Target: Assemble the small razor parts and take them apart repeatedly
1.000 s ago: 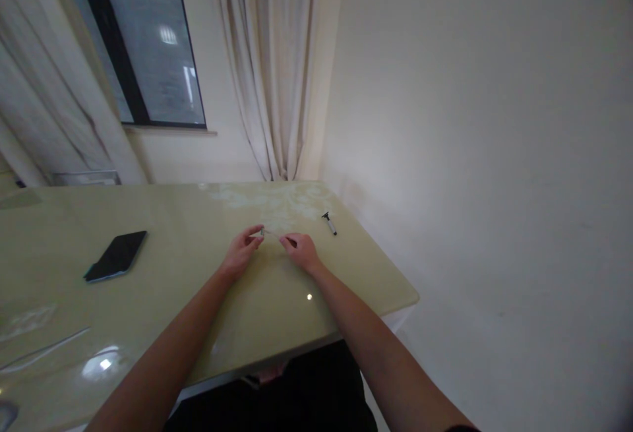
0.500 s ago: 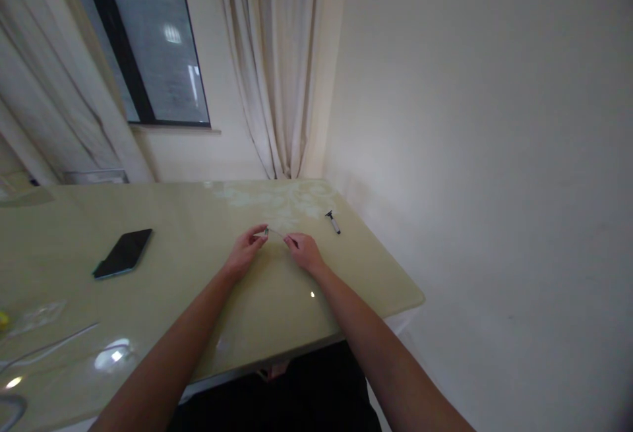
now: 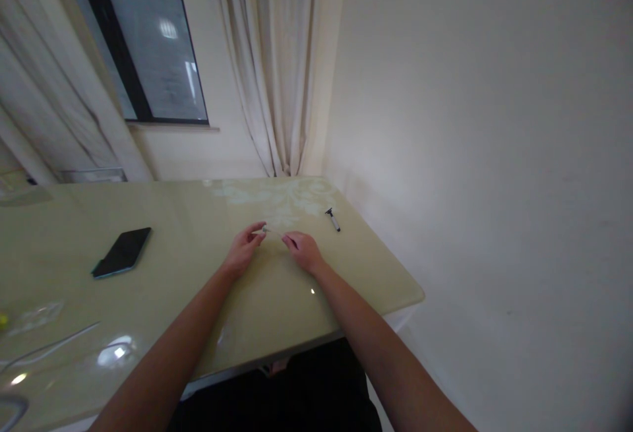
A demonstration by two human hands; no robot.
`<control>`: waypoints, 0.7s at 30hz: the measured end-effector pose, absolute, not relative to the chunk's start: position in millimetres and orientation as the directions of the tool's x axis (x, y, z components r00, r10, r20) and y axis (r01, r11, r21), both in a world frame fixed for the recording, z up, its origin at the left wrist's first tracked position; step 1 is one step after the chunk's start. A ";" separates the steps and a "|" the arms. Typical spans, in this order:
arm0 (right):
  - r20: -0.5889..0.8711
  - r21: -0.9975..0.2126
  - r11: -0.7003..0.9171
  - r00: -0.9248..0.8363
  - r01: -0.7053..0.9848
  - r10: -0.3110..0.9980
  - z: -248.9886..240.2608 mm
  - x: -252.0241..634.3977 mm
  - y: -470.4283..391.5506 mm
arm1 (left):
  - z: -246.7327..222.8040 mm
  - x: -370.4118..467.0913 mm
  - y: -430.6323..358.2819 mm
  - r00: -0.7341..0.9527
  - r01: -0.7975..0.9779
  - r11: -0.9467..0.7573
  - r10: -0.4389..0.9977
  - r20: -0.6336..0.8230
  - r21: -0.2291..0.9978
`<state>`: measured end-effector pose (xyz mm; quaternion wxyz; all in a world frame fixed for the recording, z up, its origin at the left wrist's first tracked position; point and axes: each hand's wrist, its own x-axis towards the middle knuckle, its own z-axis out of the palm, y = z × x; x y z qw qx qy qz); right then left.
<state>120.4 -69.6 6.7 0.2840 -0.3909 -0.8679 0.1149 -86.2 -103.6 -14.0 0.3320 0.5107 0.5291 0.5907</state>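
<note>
left hand [image 3: 242, 249] pinches small piece [image 3: 264, 229] between fingertips [image 3: 258, 225] | right hand [image 3: 304, 250] grips thin stick [image 3: 275, 233] toward it | likely close handwork; next needs steadiness

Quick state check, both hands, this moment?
Left hand: fingertips closed on a small item, too small to identify.
Right hand: closed, holding a thin rod-like thing.

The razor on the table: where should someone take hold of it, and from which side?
Probably by the handle, pinched across its middle from the near side: it is slim and points toward the near edge, while the wider black head lies at the far end. The right hand is nearer, but pinches a thin strand.
</note>
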 end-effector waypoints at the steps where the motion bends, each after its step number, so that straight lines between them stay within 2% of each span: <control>1: 0.396 -0.419 0.667 -0.537 0.616 0.745 6.8 120.3 -69.9 | -13.8 -86.2 -103.7 -0.253 0.154 -0.216 0.935 0.250 0.964; 5: 0.362 -0.427 0.562 -0.436 0.708 0.824 7.2 121.3 -70.5 | -13.5 -87.2 -104.1 -0.244 0.177 -0.205 0.939 0.244 0.963; 10: 0.397 -0.414 0.666 -0.535 0.620 0.746 7.7 122.9 -72.7 | -16.8 -90.7 -102.5 -0.236 0.192 -0.221 0.935 0.263 0.956; 15: 0.351 -0.427 0.556 -0.437 0.713 0.828 8.7 123.2 -74.9 | -16.0 -90.0 -103.3 -0.249 0.189 -0.210 0.935 0.253 0.959; 19: 0.379 -0.436 0.651 -0.529 0.621 0.759 8.1 123.5 -75.2 | -13.8 -88.6 -105.2 -0.244 0.178 -0.219 0.935 0.259 0.959; 21: 0.368 -0.428 0.629 -0.511 0.649 0.777 6.9 123.4 -74.6 | -13.7 -88.7 -105.4 -0.240 0.178 -0.214 0.937 0.253 0.960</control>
